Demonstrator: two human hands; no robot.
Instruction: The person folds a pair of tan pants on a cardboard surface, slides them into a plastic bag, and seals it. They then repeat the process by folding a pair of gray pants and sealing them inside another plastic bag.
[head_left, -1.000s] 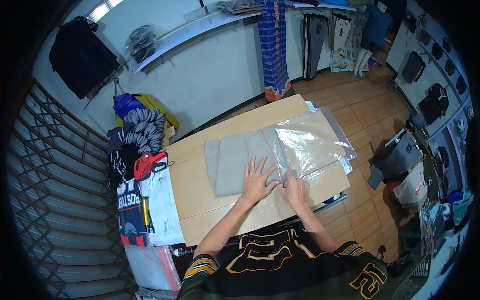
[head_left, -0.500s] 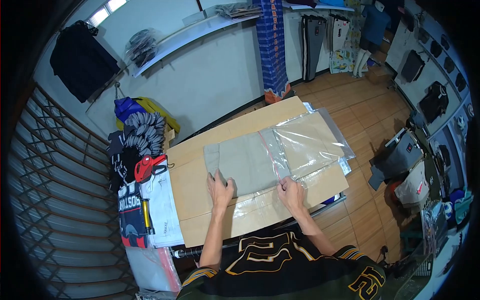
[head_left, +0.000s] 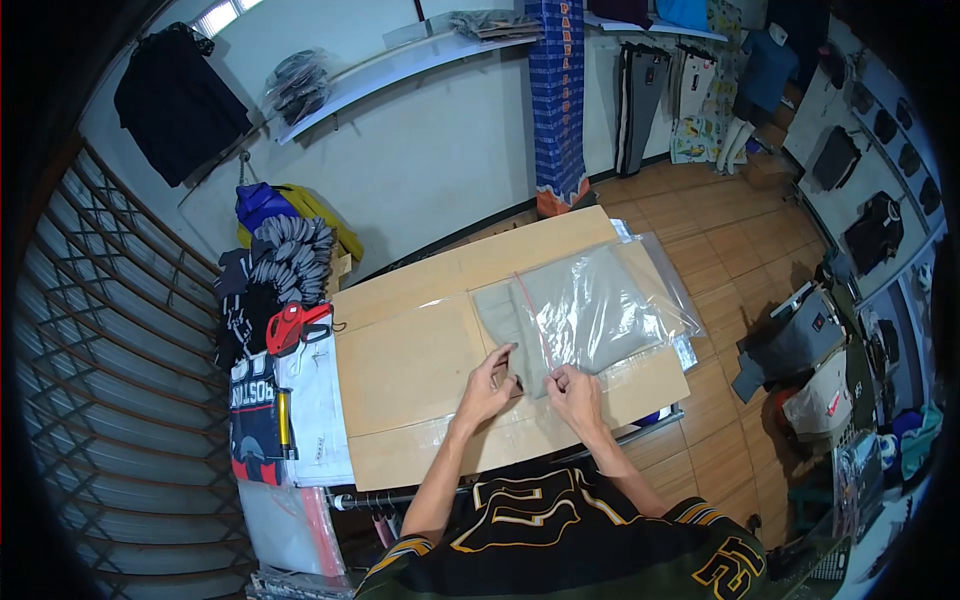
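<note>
Rightward into the clear plastic bag (head_left: 625,322), the folded garment (head_left: 496,308) has been slid. Its red-edged mouth is pinched by the right hand (head_left: 578,396), seemingly for steadiness; the left hand (head_left: 484,392) is half-curled, fingers parted.

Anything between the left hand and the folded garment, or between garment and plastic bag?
Nothing visible. The left hand is at the exposed end of the garment; the rest lies inside the bag. The right hand pinches the bag's near edge.

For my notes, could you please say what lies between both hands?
Between the left hand and right hand, the head view shows part of the grey garment.
</note>
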